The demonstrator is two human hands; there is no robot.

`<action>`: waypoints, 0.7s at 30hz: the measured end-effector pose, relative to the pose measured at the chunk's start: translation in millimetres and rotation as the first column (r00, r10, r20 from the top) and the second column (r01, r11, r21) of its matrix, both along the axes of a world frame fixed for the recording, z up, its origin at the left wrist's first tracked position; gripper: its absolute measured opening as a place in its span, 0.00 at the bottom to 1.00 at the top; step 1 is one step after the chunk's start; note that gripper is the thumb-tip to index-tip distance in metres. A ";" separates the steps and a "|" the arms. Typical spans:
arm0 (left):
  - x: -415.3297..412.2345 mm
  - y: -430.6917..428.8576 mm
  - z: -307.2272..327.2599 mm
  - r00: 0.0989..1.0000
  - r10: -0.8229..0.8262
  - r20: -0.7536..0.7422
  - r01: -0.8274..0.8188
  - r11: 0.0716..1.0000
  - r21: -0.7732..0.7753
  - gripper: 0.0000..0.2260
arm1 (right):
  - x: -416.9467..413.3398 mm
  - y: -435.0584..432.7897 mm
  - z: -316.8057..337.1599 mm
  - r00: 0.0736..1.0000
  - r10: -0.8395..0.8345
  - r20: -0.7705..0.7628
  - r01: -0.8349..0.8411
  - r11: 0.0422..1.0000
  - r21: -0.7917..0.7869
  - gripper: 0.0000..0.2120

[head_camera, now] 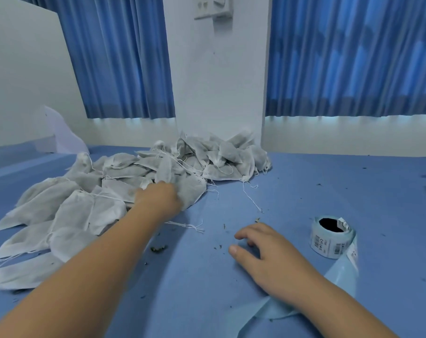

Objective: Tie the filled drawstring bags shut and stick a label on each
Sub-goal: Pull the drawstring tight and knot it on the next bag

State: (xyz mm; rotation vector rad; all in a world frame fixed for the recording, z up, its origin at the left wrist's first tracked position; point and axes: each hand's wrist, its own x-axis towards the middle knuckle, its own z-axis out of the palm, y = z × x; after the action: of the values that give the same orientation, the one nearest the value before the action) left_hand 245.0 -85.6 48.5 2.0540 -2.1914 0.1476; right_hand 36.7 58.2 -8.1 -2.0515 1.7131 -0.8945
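L hand [158, 196] grip clutches soft nonwoven bag [193, 191]; R hand [264, 247] grip loose, empty, nr label roll [327, 242].

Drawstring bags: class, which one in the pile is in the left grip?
The bag at the pile's near right edge; the left grip holds it, none other is held.

A small hand-packing workroom: a heap of filled white fabric drawstring bags [124, 176] and a roll of printed barcode labels [329, 242] lie on a blue cloth-covered worktop [329, 181] strewn with dark dried crumbs [158, 248], against a plain white wall pillar [219, 81] with a switch plate [213, 8], between pleated blue curtains [119, 57].
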 end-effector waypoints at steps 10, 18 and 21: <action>-34.9 57.7 42.7 0.522 -0.229 -0.822 0.240 0.964 -0.116 0.21 | -2.2 16.6 13.9 0.983 -0.039 0.179 0.081 0.969 -0.233 0.14; -98.3 120.4 55.0 0.395 -0.485 -0.780 0.445 0.844 -0.299 0.14 | -49.4 49.3 38.7 0.826 -0.049 0.561 0.247 0.927 -0.283 0.12; -129.9 142.5 53.8 0.362 -0.534 -0.764 0.475 0.811 -0.341 0.13 | -73.5 64.2 46.8 0.833 -0.027 0.553 0.198 0.947 -0.252 0.12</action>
State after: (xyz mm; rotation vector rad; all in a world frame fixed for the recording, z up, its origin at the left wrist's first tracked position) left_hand 115.2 56.9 102.3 0.8977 -1.9275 -0.6998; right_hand -36.8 122.4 38.7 -1.6236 1.4488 -1.6808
